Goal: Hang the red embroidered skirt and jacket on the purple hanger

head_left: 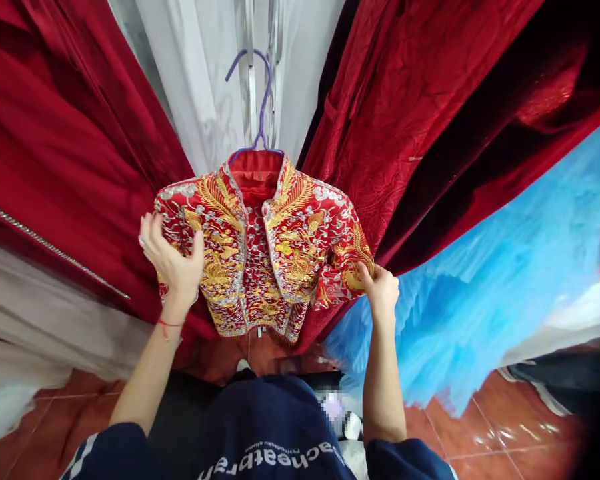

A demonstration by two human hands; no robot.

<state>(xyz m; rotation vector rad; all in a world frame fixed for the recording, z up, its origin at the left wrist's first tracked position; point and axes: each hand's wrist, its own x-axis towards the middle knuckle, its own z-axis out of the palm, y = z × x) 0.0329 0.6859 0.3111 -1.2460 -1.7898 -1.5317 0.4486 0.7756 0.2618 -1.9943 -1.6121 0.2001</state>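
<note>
A red jacket [265, 250] thick with gold and silver embroidery hangs in front of me on a purple hanger [261, 100]. My left hand [173, 257] lies on its left sleeve, fingers curled round the sleeve's edge. My right hand [380, 287] pinches the end of the right sleeve and holds it out to the side. The jacket's front is partly parted below the collar, showing red lining.
Dark red gowns [55, 147] hang close on the left and another red gown [420, 120] on the right. White fabric [200, 80] hangs behind the hanger. A bright blue tulle skirt [490, 267] fills the right. Red floor tiles [505, 433] lie below.
</note>
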